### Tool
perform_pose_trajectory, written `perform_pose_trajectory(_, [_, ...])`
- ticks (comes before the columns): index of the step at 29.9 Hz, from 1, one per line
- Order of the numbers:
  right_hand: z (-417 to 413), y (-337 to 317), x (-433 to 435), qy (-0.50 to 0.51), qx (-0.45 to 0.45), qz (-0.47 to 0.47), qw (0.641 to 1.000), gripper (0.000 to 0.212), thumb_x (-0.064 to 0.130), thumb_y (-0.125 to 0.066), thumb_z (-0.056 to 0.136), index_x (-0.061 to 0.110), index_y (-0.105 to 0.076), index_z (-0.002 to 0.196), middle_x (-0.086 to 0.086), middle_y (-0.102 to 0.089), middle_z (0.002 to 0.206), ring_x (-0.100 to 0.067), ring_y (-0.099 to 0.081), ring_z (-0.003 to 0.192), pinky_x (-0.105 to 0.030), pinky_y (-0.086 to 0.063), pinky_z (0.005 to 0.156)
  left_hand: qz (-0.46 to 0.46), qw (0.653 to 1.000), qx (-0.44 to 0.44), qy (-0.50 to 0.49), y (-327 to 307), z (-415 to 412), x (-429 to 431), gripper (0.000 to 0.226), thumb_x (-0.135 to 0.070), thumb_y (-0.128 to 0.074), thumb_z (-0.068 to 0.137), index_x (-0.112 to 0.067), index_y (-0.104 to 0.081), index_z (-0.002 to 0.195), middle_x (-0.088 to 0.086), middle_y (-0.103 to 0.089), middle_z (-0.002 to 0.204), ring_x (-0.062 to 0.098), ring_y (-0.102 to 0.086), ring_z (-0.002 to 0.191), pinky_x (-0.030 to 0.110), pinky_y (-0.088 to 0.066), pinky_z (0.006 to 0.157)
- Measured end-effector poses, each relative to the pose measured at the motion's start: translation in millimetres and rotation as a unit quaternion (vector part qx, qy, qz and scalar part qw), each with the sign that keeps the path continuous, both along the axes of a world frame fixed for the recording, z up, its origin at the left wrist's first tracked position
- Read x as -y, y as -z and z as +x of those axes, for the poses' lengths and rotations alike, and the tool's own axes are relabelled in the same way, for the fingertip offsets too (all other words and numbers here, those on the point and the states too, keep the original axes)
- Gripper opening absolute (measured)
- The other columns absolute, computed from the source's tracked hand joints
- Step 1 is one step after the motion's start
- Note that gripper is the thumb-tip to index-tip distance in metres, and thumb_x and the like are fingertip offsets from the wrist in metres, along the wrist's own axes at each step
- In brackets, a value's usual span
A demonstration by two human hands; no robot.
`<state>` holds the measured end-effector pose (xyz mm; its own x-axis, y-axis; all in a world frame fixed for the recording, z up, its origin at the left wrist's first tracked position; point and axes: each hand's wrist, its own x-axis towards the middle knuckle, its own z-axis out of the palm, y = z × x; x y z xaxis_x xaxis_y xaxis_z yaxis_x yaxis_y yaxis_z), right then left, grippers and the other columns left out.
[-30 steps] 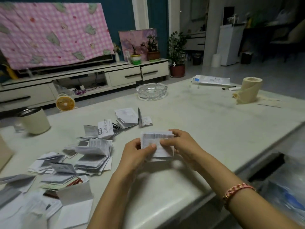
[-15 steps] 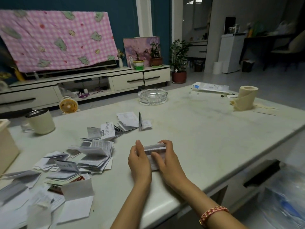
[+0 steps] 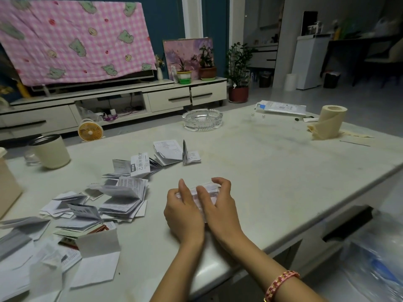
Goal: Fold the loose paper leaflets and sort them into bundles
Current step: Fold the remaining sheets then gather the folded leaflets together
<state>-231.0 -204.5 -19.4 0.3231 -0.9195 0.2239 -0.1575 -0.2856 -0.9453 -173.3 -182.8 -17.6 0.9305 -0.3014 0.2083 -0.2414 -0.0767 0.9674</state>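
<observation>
Pressing a leaflet (image 3: pixel 207 189) down on the counter (image 3: pixel 272 171) near its front edge, I grip it with left hand (image 3: pixel 183 212) and right hand (image 3: pixel 220 205), fingers curled over its ends; squaring the edges before creasing should give a crisp fold.

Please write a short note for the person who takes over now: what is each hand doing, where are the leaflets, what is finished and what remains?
Left hand: grips the left end of a partly folded leaflet, low at the table.
Right hand: fingers curled over the leaflet's right end.
Done: a few folded leaflets lie farther back.
Left: finish this fold, then work through the loose heap on the left, which looks unsorted. No finished bundle is visible.
</observation>
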Motion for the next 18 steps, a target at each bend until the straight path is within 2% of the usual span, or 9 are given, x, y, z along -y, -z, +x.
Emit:
perform_pose_trajectory(2, [4.4, -2.0, 3.6, 0.046, -0.021, 0.015, 0.999, 0.036, 0.046, -0.063, 0.082, 0.020, -0.048, 0.101, 0.000, -0.068, 0.090, -0.019, -0.064, 0.084, -0.032, -0.050, 0.076, -0.017, 1.000, -0.003, -0.003, -0.5, -0.4, -0.3, 0.036, -0.038, -0.045, 0.095, -0.008, -0.052, 0.077, 0.006, -0.054, 0.071, 0.023, -0.046, 0.071, 0.029, -0.025, 0.060])
perform_pose_trajectory(4, [6.4, -1.3, 5.9, 0.059, -0.003, 0.032, 0.998, 0.036, 0.044, -0.070, 0.076, 0.013, -0.057, 0.088, 0.002, -0.068, 0.079, -0.014, -0.063, 0.074, -0.025, -0.049, 0.068, -0.033, 0.999, -0.008, -0.011, -0.7, 0.4, -0.7, 0.035, -0.035, -0.050, 0.094, -0.007, -0.051, 0.074, 0.006, -0.054, 0.069, 0.025, -0.046, 0.069, 0.026, -0.023, 0.058])
perform_pose_trajectory(7, [6.6, -0.5, 6.4, 0.057, 0.022, 0.017, 0.998, 0.032, 0.033, -0.074, 0.076, 0.008, -0.055, 0.072, 0.005, -0.061, 0.066, -0.003, -0.055, 0.058, -0.013, -0.040, 0.054, -0.055, 0.998, -0.013, -0.012, -2.2, 0.7, -0.9, 0.035, -0.031, -0.055, 0.093, -0.005, -0.050, 0.070, 0.001, -0.050, 0.060, 0.023, -0.044, 0.061, 0.024, -0.023, 0.056])
perform_pose_trajectory(10, [7.0, 0.6, 4.3, 0.050, 0.041, -0.013, 0.998, 0.027, 0.025, -0.071, 0.081, 0.009, -0.051, 0.072, 0.007, -0.060, 0.067, 0.004, -0.055, 0.058, -0.009, -0.039, 0.054, -0.061, 0.998, -0.008, -0.012, -1.6, 1.6, -0.7, 0.038, -0.027, -0.056, 0.092, -0.004, -0.046, 0.064, -0.005, -0.044, 0.054, 0.010, -0.041, 0.052, 0.022, -0.022, 0.055])
perform_pose_trajectory(12, [7.0, 1.3, 4.1, 0.044, 0.045, -0.026, 0.998, 0.024, 0.022, -0.066, 0.085, 0.013, -0.050, 0.069, 0.009, -0.057, 0.064, 0.003, -0.054, 0.057, -0.010, -0.038, 0.054, -0.058, 0.998, -0.011, -0.015, -0.6, 4.4, 0.0, 0.043, -0.026, -0.056, 0.092, -0.007, -0.040, 0.058, -0.004, -0.042, 0.051, 0.006, -0.038, 0.050, 0.023, -0.021, 0.055])
perform_pose_trajectory(15, [5.9, 3.1, 5.3, 0.056, 0.036, -0.054, 0.996, 0.036, 0.023, -0.057, 0.092, 0.024, -0.042, 0.059, 0.011, -0.046, 0.057, -0.003, -0.045, 0.052, -0.012, -0.034, 0.053, -0.056, 0.998, -0.026, -0.018, -0.4, 7.7, 1.2, 0.050, -0.027, -0.055, 0.093, -0.011, -0.031, 0.053, 0.001, -0.037, 0.048, 0.011, -0.034, 0.047, 0.026, -0.024, 0.052])
perform_pose_trajectory(18, [7.2, 5.4, 5.8, 0.065, 0.046, -0.061, 0.995, 0.041, 0.024, -0.047, 0.097, 0.028, -0.039, 0.057, 0.009, -0.045, 0.054, -0.005, -0.040, 0.051, -0.020, -0.032, 0.054, -0.070, 0.996, -0.055, -0.019, -0.1, 8.3, 0.4, 0.053, -0.029, -0.051, 0.095, -0.010, -0.026, 0.053, 0.005, -0.029, 0.048, 0.014, -0.024, 0.048, 0.018, -0.032, 0.046])
